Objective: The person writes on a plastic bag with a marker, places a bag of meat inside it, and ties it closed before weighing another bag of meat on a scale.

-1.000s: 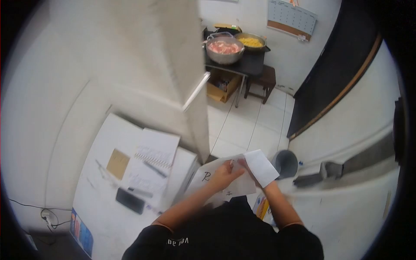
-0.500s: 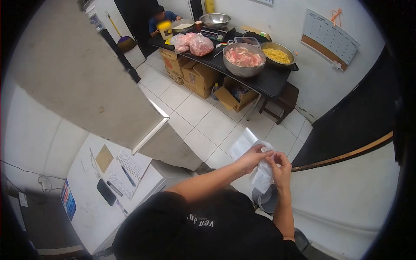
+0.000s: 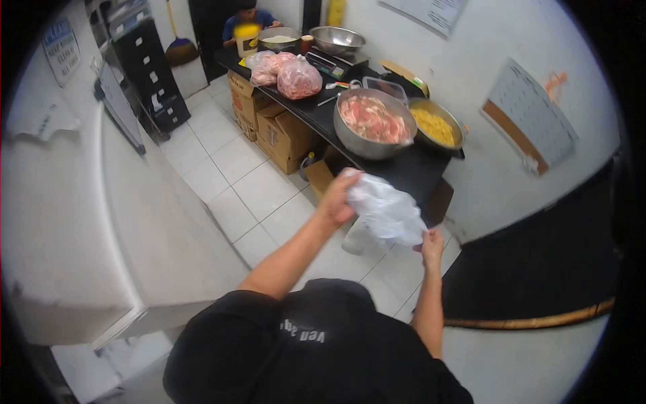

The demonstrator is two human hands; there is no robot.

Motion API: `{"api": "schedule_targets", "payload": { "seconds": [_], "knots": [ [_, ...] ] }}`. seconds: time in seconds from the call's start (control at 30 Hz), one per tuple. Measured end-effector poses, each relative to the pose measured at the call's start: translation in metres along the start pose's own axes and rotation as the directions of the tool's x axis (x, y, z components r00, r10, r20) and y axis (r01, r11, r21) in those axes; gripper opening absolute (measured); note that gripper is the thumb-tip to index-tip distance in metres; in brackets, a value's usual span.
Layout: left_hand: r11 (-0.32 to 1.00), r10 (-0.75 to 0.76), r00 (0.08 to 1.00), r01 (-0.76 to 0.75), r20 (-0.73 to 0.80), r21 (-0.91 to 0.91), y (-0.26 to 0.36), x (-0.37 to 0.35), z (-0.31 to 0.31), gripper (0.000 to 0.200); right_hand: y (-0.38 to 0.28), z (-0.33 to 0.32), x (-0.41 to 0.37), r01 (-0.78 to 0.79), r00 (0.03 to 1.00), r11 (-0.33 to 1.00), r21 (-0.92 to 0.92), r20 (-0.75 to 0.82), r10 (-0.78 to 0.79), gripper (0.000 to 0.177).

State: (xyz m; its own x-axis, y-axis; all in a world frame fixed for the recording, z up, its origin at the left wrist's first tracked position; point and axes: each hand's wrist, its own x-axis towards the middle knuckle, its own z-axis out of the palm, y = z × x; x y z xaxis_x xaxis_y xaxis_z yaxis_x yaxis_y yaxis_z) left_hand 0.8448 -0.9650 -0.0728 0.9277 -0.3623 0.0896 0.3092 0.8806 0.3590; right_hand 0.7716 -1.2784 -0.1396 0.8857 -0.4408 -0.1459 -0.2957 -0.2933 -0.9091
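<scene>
A thin, translucent white plastic bag (image 3: 389, 210) stretches between my two hands above the tiled floor. My left hand (image 3: 338, 196) is closed on its left end, and my right hand (image 3: 433, 245) pinches the lower right corner. Just beyond the bag, a large metal bowl (image 3: 343, 138) full of sliced raw meat (image 3: 375, 120) stands on the black table (image 3: 410, 176). To its right is a metal basin (image 3: 459, 138) of yellow food pieces (image 3: 434, 126) that I cannot identify. Clear bags of pinkish meat (image 3: 299, 77) lie farther left.
A digital scale (image 3: 326, 65), a steel bowl (image 3: 338, 40) and a yellow-lidded tub (image 3: 247, 40) stand toward the table's far end, near a seated person (image 3: 252, 20). Cardboard boxes (image 3: 277, 138) sit underneath. A pale cabinet (image 3: 155, 222) rises on my left.
My hands have moved forward toward the table and spread apart, pulling the bunched bag open wide. The view has shifted closer to the table; the desk with the notebook has mostly left view.
</scene>
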Motion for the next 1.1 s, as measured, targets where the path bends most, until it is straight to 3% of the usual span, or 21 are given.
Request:
{"api": "schedule_targets", "payload": {
  "seconds": [0.03, 0.07, 0.13, 0.2, 0.23, 0.27, 0.3, 0.33, 0.4, 0.5, 0.53, 0.57, 0.63, 0.7, 0.77, 0.8, 0.83, 0.87, 0.9, 0.97, 1.1],
  "knots": [
    [0.99, 0.111, 0.993, -0.108, -0.03, 0.087, 0.02, 0.019, -0.042, 0.02, 0.002, 0.014, 0.043, 0.02, 0.999, 0.999, -0.035, 0.026, -0.019, 0.011],
    [0.977, 0.112, 0.982, -0.081, -0.155, 0.196, 0.04, 0.028, -0.062, 0.022, 0.007, 0.029, 0.073, -0.062, 0.997, 0.956, 0.285, 0.053, 0.048, 0.013],
    [0.947, 0.105, 0.942, 0.003, -0.319, 0.322, 0.063, 0.027, -0.095, 0.025, 0.001, 0.059, 0.112, -0.253, 0.963, 0.609, 0.751, 0.254, 0.086, 0.021],
    [0.283, 0.364, 0.823, 0.349, -0.437, 0.893, 0.075, 0.028, -0.115, 0.051, -0.051, 0.1, 0.128, -0.297, 0.953, 0.576, 0.762, 0.272, 0.132, 0.024],
    [0.029, 0.498, 0.85, 0.184, -0.174, 0.982, 0.078, 0.029, -0.114, 0.065, -0.079, 0.125, 0.135, -0.315, 0.945, 0.571, 0.758, 0.305, 0.117, 0.025],
    [-0.245, 0.551, 0.826, 0.025, 0.118, 0.969, 0.082, 0.031, -0.111, 0.08, -0.098, 0.151, 0.147, -0.355, 0.916, 0.614, 0.705, 0.393, 0.079, 0.024],
    [-0.262, 0.549, 0.827, 0.029, 0.124, 0.965, 0.095, 0.037, -0.091, 0.08, -0.114, 0.178, 0.156, -0.389, 0.876, 0.656, 0.647, 0.48, 0.047, 0.024],
    [-0.574, 0.438, 0.856, 0.029, 0.276, 0.819, 0.108, 0.04, -0.055, 0.086, -0.138, 0.203, 0.159, -0.422, 0.824, 0.685, 0.594, 0.567, 0.015, 0.024],
    [-0.815, 0.298, 0.884, 0.039, 0.361, 0.579, 0.12, 0.052, -0.054, 0.093, -0.167, 0.255, 0.173, -0.472, 0.7, 0.702, 0.533, 0.711, -0.069, 0.023],
    [-0.323, 0.444, 0.896, 0.191, -0.03, 0.927, 0.128, 0.078, -0.134, 0.061, -0.188, 0.327, 0.217, -0.518, 0.541, 0.725, 0.454, 0.83, -0.132, 0.023],
    [-0.161, 0.479, 0.858, 0.293, -0.185, 0.943, 0.141, 0.08, -0.159, 0.049, -0.198, 0.345, 0.226, -0.451, 0.58, 0.788, 0.42, 0.809, -0.1, 0.021],
    [-0.177, 0.491, 0.852, 0.303, -0.183, 0.936, 0.159, 0.082, -0.163, 0.049, -0.204, 0.364, 0.235, -0.393, 0.625, 0.837, 0.381, 0.778, -0.061, 0.02],
    [0.137, 0.404, 0.839, 0.337, -0.363, 0.931, 0.192, 0.088, -0.167, 0.036, -0.204, 0.407, 0.272, -0.311, 0.62, 0.88, 0.358, 0.778, -0.097, 0.021],
    [0.122, 0.412, 0.81, 0.404, -0.416, 0.907, 0.23, 0.096, -0.159, 0.037, -0.21, 0.447, 0.301, -0.021, 0.576, 0.954, 0.3, 0.783, -0.234, 0.026],
    [0.116, 0.428, 0.774, 0.466, -0.467, 0.877, 0.26, 0.099, -0.156, 0.039, -0.241, 0.475, 0.3, -0.015, 0.47, 0.948, 0.317, 0.839, -0.273, 0.039],
    [0.024, 0.548, 0.758, 0.408, -0.354, 0.912, 0.273, 0.102, -0.159, 0.037, -0.273, 0.476, 0.288, 0.291, 0.389, 0.922, 0.257, 0.848, -0.359, 0.046],
    [-0.077, 0.648, 0.727, 0.36, -0.228, 0.93, 0.285, 0.1, -0.162, 0.035, -0.301, 0.476, 0.279, 0.571, 0.283, 0.797, 0.198, 0.864, -0.417, 0.052],
    [-0.01, 0.621, 0.712, 0.423, -0.326, 0.906, 0.305, 0.098, -0.166, 0.029, -0.322, 0.482, 0.278, 0.732, 0.189, 0.672, 0.108, 0.916, -0.353, 0.067],
    [0.001, 0.624, 0.704, 0.433, -0.339, 0.901, 0.324, 0.093, -0.178, 0.029, -0.319, 0.501, 0.283, 0.729, 0.18, 0.676, 0.108, 0.922, -0.342, 0.067],
    [0.101, 0.722, 0.579, 0.454, -0.379, 0.885, 0.364, 0.083, -0.211, 0.018, -0.305, 0.546, 0.296, 0.904, -0.018, 0.36, 0.23, 0.863, -0.505, 0.065],
    [0.117, 0.803, 0.467, 0.486, -0.37, 0.866, 0.436, 0.081, -0.266, 0.025, -0.281, 0.63, 0.316, 0.972, 0.155, 0.23, -0.043, 0.855, -0.494, 0.059]
  ]
}}
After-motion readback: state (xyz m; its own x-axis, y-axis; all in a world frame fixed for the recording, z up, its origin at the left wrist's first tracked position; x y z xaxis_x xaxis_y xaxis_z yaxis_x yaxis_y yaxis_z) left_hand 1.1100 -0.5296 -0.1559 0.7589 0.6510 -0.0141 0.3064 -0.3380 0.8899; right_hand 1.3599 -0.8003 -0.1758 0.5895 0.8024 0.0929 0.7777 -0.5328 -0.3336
